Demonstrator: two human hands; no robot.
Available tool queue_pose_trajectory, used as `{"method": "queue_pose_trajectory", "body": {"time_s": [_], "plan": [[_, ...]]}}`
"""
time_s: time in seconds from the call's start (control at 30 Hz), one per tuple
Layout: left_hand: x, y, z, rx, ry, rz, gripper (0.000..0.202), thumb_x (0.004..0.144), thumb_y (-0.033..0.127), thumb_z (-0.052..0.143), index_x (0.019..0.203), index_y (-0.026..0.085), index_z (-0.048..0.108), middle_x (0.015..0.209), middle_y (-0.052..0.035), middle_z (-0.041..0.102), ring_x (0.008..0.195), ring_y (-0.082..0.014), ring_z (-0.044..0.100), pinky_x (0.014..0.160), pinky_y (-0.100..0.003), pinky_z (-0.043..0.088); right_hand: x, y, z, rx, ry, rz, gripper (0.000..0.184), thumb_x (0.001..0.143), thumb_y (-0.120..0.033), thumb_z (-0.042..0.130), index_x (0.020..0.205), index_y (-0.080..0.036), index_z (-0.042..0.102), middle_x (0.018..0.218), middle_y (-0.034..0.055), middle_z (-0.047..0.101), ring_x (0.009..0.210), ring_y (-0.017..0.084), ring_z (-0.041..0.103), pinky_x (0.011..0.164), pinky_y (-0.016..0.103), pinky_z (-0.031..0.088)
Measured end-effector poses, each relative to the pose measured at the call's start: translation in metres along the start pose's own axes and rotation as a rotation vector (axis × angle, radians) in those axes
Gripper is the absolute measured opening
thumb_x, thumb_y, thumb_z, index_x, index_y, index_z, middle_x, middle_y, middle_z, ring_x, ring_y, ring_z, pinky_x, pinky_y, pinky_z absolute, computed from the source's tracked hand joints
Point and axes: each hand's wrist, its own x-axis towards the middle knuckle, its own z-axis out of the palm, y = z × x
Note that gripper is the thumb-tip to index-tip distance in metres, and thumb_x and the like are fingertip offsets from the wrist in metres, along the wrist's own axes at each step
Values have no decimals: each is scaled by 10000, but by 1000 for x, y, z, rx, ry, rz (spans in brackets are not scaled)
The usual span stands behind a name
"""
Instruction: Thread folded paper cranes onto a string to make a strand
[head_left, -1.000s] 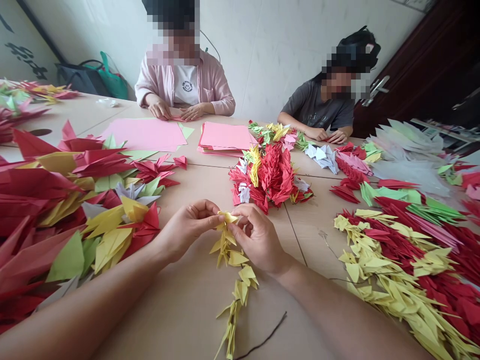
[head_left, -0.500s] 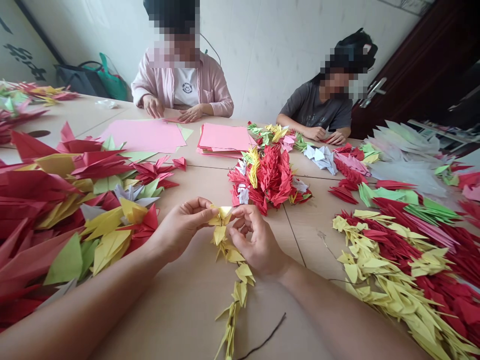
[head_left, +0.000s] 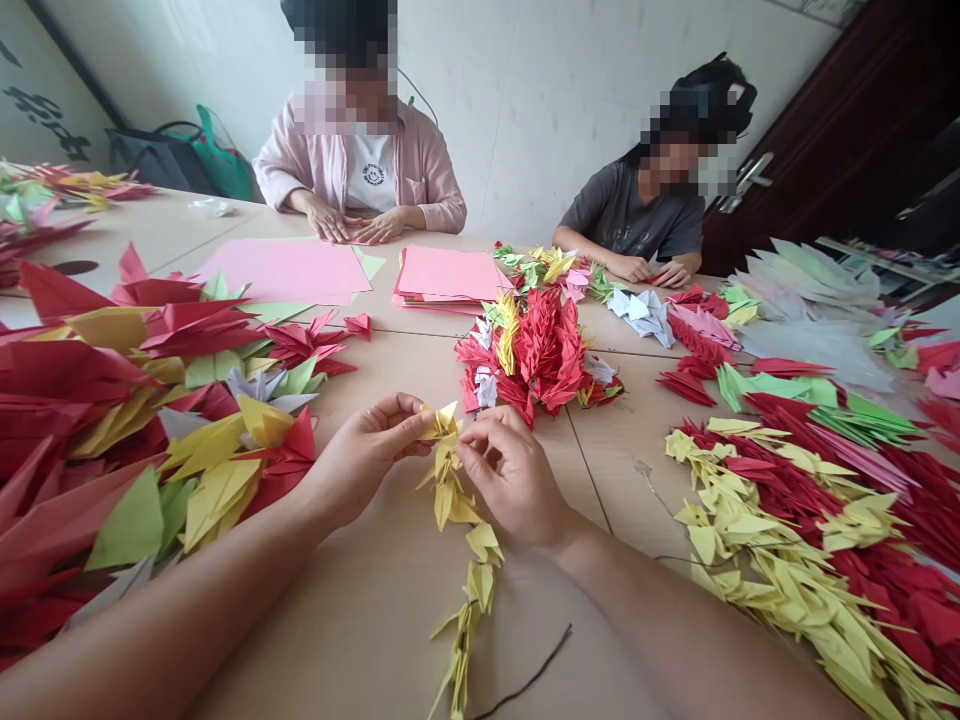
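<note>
A string of yellow paper cranes [head_left: 466,560] hangs from my hands down onto the beige table [head_left: 375,620]. My left hand [head_left: 367,455] pinches the top yellow crane [head_left: 442,422] between thumb and fingers. My right hand [head_left: 510,475] is closed in a pinch just below that crane, on the string of cranes. A dark thread or wire end [head_left: 532,675] lies on the table beside the lower cranes.
Heaps of red, yellow and green folded cranes [head_left: 135,420] lie on the left, strung cranes [head_left: 810,520] on the right, a red crane pile [head_left: 544,355] ahead. Pink paper sheets [head_left: 450,275] lie beyond. Two people sit across, hands on the table, folding paper.
My hands have shifted slightly and the top crane was turned between my fingers; the string of cranes swung a little left. The person in pink moved both hands together.
</note>
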Motion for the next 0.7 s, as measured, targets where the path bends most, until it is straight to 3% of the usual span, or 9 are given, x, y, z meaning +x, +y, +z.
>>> {"method": "queue_pose_trajectory", "body": {"time_s": [0.1, 0.23, 0.4, 0.5, 0.7], "plan": [[-2, 2, 1, 63, 43, 38, 312, 747, 442, 750, 865, 194, 602, 810, 24, 634, 708, -121, 617, 720, -279, 513, 4, -1, -1, 109, 9, 132, 130, 864, -303, 594, 805, -187, 595, 762, 24, 606, 671, 143, 554, 637, 285, 468], [-6, 4, 4, 185, 114, 115, 354, 756, 447, 739, 982, 221, 586, 948, 20, 600, 772, -130, 596, 710, -270, 498, 7, 4, -1, 237, 25, 254, 209, 836, -389, 598, 803, -186, 561, 733, 18, 622, 646, 140, 568, 573, 258, 458], [-8, 2, 4, 435, -61, 174, 262, 826, 450, 662, 868, 199, 605, 775, 21, 598, 709, -134, 537, 626, -242, 421, 8, 7, 1, 376, 22, 368, 249, 793, -430, 625, 776, -198, 537, 653, -21, 582, 559, 110, 529, 487, 218, 404], [-8, 0, 3, 386, -121, 121, 265, 808, 442, 682, 888, 197, 622, 805, 4, 640, 748, -152, 571, 660, -257, 433, 7, 5, 2, 421, -5, 403, 260, 775, -440, 640, 781, -195, 552, 652, -20, 585, 549, 107, 515, 476, 214, 397], [-8, 2, 5, 273, -79, 55, 281, 722, 410, 755, 829, 181, 633, 768, 13, 634, 693, -136, 564, 635, -258, 417, 7, 2, 1, 435, -80, 394, 295, 724, -439, 730, 758, -185, 586, 663, -28, 580, 588, 109, 513, 532, 229, 403]]}}
